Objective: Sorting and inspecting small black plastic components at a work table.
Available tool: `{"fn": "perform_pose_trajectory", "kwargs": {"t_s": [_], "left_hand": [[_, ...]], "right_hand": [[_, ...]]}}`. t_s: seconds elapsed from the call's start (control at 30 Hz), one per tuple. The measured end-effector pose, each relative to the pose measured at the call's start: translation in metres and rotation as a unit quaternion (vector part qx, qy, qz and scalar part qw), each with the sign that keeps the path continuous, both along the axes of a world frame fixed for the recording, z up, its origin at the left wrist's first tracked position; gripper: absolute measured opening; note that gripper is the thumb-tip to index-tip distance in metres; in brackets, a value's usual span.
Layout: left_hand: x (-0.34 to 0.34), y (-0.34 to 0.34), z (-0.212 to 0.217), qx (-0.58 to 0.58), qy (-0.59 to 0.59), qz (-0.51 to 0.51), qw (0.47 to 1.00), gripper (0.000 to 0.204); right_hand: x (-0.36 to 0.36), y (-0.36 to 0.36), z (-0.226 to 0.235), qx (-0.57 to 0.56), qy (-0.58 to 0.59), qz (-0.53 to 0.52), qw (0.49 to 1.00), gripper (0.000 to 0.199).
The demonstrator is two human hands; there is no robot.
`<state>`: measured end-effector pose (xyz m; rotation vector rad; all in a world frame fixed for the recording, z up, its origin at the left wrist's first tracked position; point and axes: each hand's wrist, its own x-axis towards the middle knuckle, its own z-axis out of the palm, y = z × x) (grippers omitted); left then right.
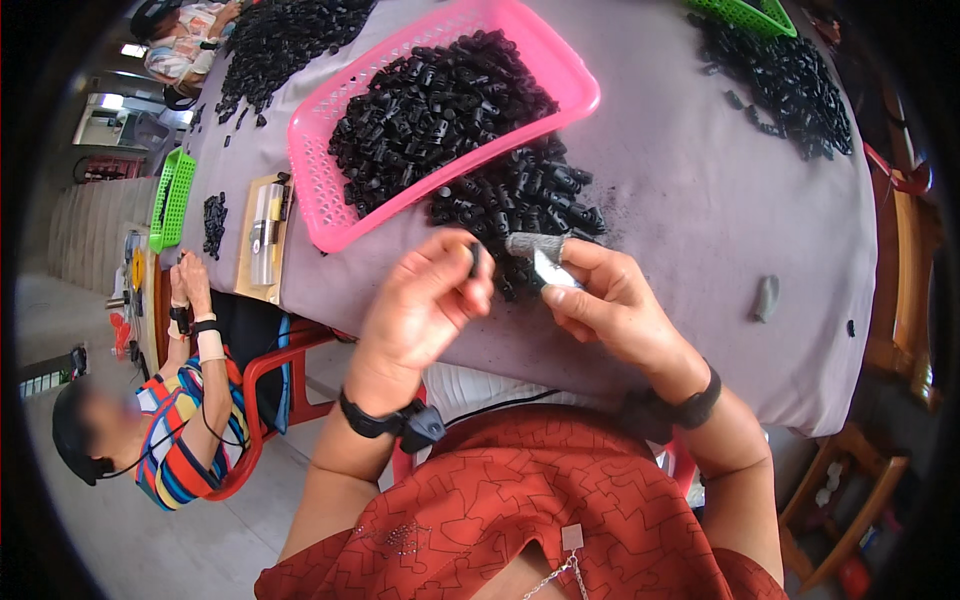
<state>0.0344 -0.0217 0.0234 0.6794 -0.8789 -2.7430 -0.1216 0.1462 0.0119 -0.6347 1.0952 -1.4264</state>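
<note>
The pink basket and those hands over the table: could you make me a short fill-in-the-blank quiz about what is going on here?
1. The pink basket holds a heap of small ____ parts.
2. The left hand pinches one small black part between thumb and ____.
3. The right hand wears a grey fabric wrap on a finger and holds a small ____ blade.
4. The table is covered with a ____ cloth.

Missing words: black; fingers; metal; grey
</note>
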Motion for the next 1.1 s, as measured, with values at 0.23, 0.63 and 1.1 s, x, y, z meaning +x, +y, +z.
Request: {"fn": "perform_pose_trajectory", "kwargs": {"t_s": [0.23, 0.63, 1.1], "left_hand": [[-0.006, -0.073, 0.053, -0.198, 0.022, 0.182, 0.963, 0.04], [-0.001, 0.013, 0.001, -0.635, -0.175, -0.118, 0.743, 0.017], [-0.012, 0.026, 0.004, -0.782, -0.136, -0.143, 0.591, 0.021]], "right_hand": [[-0.001, 0.002, 0.004, -0.013, 0.002, -0.021, 1.0, 0.015], [-0.001, 0.0, 0.0, 0.006, -0.004, -0.078, 0.997, 0.012], [0.001, 0.006, 0.003, -0.007, 0.064, -0.074, 0.995, 0.018]]}}
